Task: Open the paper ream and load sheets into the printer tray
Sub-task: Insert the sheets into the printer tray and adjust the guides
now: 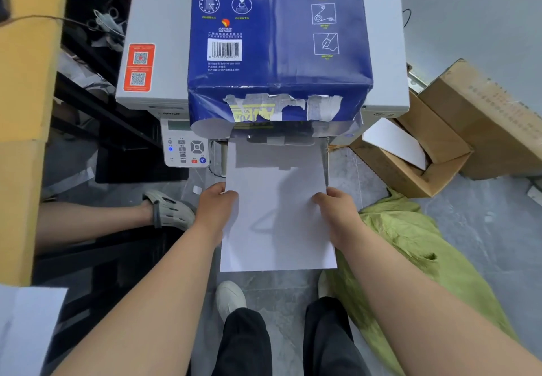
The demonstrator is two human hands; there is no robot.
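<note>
A blue paper ream (278,41) lies on top of the white printer (158,53), its near end torn open. Below it, a stack of white sheets (277,211) sticks out of the printer's front toward me. My left hand (215,208) grips the stack's left edge and my right hand (337,211) grips its right edge, thumbs on top. The far end of the sheets is in shadow under the ream's flap, so the tray itself is mostly hidden.
The printer's control panel (186,149) sits left of the sheets. Open cardboard boxes (440,147) stand at right, a green cloth (410,246) on the floor beside my right arm. Another person's foot in a grey clog (170,210) is at left. A yellow box (26,82) stands at far left.
</note>
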